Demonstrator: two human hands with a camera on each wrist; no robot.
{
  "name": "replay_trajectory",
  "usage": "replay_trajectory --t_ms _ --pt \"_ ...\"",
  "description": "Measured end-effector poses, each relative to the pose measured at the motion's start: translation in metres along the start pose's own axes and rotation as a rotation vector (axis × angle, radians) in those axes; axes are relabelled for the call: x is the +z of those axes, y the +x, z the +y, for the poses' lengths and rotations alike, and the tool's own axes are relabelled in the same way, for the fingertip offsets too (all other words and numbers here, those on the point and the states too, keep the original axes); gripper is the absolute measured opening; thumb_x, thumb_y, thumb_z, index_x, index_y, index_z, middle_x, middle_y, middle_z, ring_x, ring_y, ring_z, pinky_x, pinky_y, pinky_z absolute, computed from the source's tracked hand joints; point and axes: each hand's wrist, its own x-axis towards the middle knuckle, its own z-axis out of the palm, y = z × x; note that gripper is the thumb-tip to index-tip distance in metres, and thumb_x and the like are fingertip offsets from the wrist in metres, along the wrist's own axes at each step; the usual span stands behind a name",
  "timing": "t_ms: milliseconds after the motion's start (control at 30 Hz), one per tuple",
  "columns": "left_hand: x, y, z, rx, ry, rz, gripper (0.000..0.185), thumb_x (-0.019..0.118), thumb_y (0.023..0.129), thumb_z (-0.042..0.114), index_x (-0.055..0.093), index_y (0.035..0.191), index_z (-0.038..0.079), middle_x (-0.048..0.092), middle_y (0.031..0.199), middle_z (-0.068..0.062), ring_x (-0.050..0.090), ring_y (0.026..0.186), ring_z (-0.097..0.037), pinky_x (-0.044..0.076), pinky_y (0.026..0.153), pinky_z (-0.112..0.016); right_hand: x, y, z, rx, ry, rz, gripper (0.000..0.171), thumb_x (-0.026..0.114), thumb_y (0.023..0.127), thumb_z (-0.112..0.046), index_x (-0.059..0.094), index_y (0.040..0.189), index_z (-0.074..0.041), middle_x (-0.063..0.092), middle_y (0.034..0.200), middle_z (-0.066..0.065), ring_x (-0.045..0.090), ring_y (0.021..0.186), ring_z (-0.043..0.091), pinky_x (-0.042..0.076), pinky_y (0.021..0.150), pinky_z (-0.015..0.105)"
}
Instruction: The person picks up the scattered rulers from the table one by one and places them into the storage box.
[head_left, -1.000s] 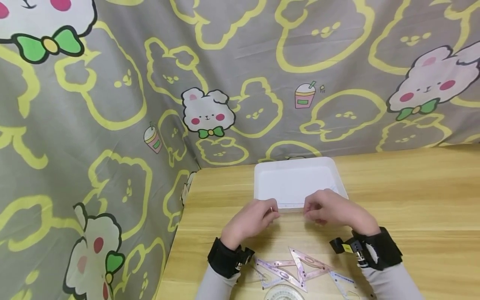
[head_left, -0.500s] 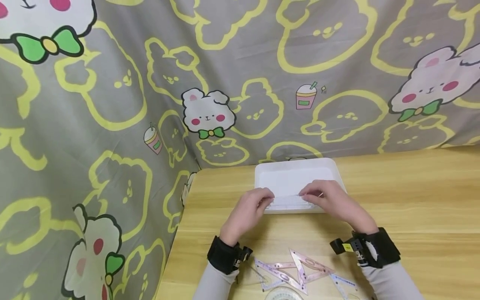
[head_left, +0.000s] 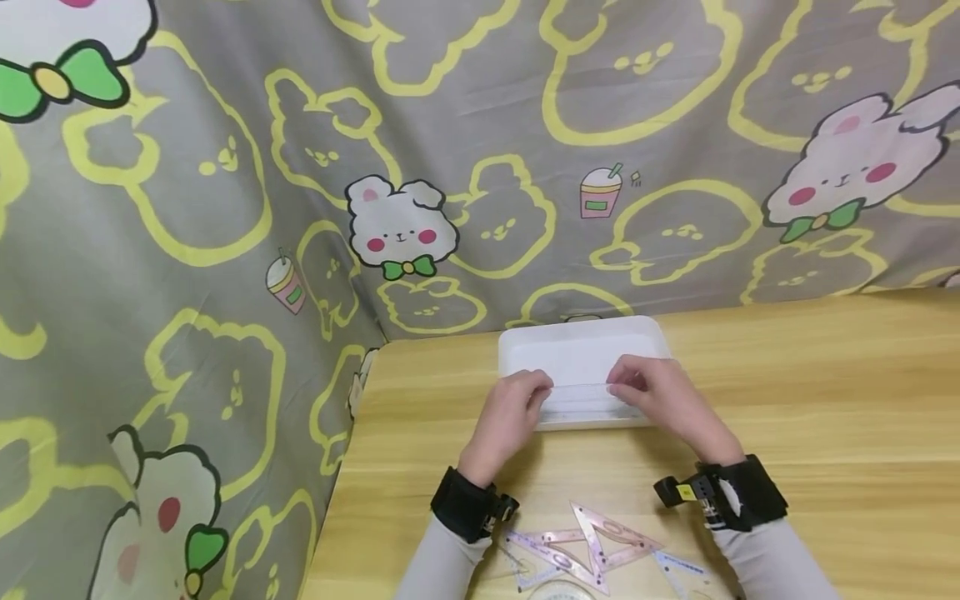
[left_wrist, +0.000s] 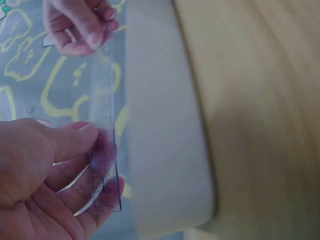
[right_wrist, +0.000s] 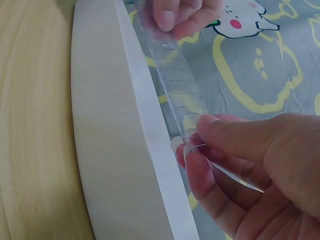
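While both hands point(head_left: 585, 404) pinch its ends, ruler point(head_left: 581, 393) spans left-right over tray point(head_left: 585, 346).

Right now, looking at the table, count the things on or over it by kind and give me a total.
Clear straight ruler, pinched at its ends by the left hand and the right hand: 1
White tray: 1
Pink set squares: 2
Clear set square with blue markings: 1
Protractor, partly cut off by the frame edge: 1
Total: 6
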Motion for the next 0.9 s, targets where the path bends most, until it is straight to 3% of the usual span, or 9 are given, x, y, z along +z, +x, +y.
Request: replay_trajectory --t_ms 167,400,600,900 --pt "0.007 -0.002 -0.006 -0.034 0.034 -0.074 0.009 0.069 0.101 0.008 0.076 0.106 0.008 0.077 0.100 -0.003 0.071 0.090 -0.014 0.057 0.083 -0.026 0.005 0.002 0.002 0.022 -0.016 -0.031 0.009 0.075 0.092 0.000 0.075 0.090 -0.009 0.075 0.088 0.003 0.066 0.077 0.016 0.052 0.068 0.032" --pt "0.010 -0.003 -0.013 -0.034 0.122 -0.118 0.006 0.071 0.099 0.006 0.076 0.101 0.010 0.075 0.094 -0.001 0.068 0.083 -0.012 0.055 0.078 -0.025 0.017 0.005 0.005 0.046 -0.047 -0.073 0.011 0.075 0.092 0.001 0.076 0.090 -0.009 0.072 0.085 0.001 0.062 0.079 0.017 0.051 0.075 0.038" --pt "0.013 -0.007 -0.014 -0.047 0.142 -0.193 0.009 0.070 0.099 0.005 0.076 0.104 0.009 0.075 0.097 -0.002 0.068 0.087 -0.013 0.055 0.080 -0.025 0.029 0.002 0.011 0.041 -0.045 -0.103 0.010 0.075 0.093 -0.001 0.078 0.089 -0.011 0.074 0.085 -0.003 0.064 0.081 0.015 0.054 0.081 0.042" --pt "0.014 -0.004 -0.012 -0.052 0.154 -0.211 0.015 0.065 0.102 0.006 0.076 0.112 0.010 0.077 0.108 -0.003 0.072 0.100 -0.017 0.056 0.090 -0.029 0.032 0.004 0.017 0.014 -0.058 -0.097 0.009 0.076 0.092 -0.004 0.078 0.087 -0.011 0.075 0.085 -0.001 0.066 0.082 0.016 0.054 0.081 0.043"
